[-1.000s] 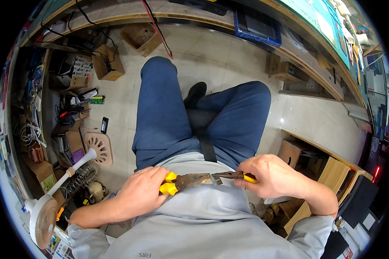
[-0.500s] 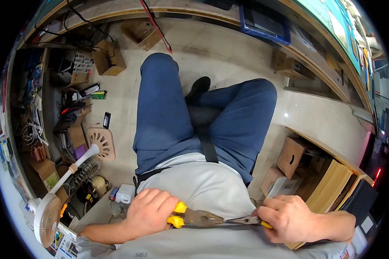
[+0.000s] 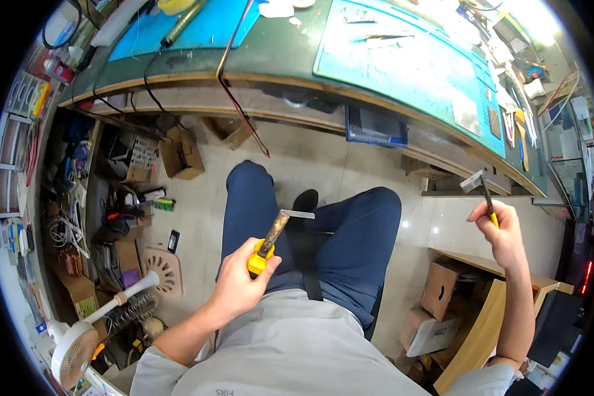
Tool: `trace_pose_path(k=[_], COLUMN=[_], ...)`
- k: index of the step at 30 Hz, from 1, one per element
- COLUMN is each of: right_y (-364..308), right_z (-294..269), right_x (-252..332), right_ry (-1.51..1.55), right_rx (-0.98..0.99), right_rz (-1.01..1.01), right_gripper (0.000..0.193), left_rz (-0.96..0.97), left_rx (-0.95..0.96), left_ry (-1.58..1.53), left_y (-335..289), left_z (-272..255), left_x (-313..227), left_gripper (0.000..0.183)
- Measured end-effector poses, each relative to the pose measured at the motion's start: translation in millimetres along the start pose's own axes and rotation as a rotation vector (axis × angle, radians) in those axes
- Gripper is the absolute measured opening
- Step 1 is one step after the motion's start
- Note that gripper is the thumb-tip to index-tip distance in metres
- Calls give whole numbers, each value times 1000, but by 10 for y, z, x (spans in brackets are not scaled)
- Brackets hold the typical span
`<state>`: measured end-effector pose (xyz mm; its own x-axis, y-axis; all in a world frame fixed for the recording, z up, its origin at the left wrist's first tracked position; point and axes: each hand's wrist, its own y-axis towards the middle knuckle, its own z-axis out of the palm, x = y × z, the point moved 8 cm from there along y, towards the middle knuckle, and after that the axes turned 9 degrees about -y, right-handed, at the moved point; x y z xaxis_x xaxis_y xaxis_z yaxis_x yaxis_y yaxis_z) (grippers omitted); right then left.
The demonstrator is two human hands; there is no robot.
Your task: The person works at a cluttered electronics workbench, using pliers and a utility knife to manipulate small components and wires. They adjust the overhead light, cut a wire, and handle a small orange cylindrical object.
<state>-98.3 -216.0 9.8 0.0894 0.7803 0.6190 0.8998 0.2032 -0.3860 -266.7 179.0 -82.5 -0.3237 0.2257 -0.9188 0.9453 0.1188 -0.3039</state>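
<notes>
My left hand [image 3: 237,277] is closed round the yellow handles of a pair of pliers [image 3: 272,239], held above my lap with the jaws pointing away from me. A small flat grey metal piece [image 3: 301,214] sits crosswise at the jaw tips. Far to the right, my raised right hand [image 3: 501,237] grips slimmer pliers [image 3: 488,198] with a yellow and black handle, seemingly long-nosed. At their tip is another flat, silvery metal piece [image 3: 472,181], near the bench's front edge. My fingers hide most of both handles.
Ahead runs a workbench [image 3: 284,56] with a turquoise mat [image 3: 402,72] and tools on it. A red and black cable [image 3: 234,105] hangs over its edge. A white fan [image 3: 72,353] stands at lower left, cardboard boxes [image 3: 181,155] under the bench, a wooden cabinet [image 3: 475,330] at right.
The two pliers were nearly tip to tip by my belly and are now far apart. Both hands moved forward, the right also outward. The view has tilted up toward the bench.
</notes>
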Motion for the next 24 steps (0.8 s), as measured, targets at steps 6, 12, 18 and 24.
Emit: trace_pose_path(k=[6, 12, 18, 24], right_y=[-139, -254, -418, -497], right_z=[420, 838, 1221, 1380], right_x=[-19, 500, 915, 1189], right_ry=[67, 257, 282, 133], right_rx=[103, 316, 436, 369], right_rz=[-26, -2, -119, -253], right_gripper=[16, 18, 17, 20], left_rz=[-40, -81, 51, 58], left_rx=[21, 126, 207, 87], left_ry=[-204, -868, -883, -806], left_y=[84, 358, 346, 193], left_z=[215, 543, 638, 419], left_x=[198, -189, -851, -800], left_gripper=[26, 20, 29, 27])
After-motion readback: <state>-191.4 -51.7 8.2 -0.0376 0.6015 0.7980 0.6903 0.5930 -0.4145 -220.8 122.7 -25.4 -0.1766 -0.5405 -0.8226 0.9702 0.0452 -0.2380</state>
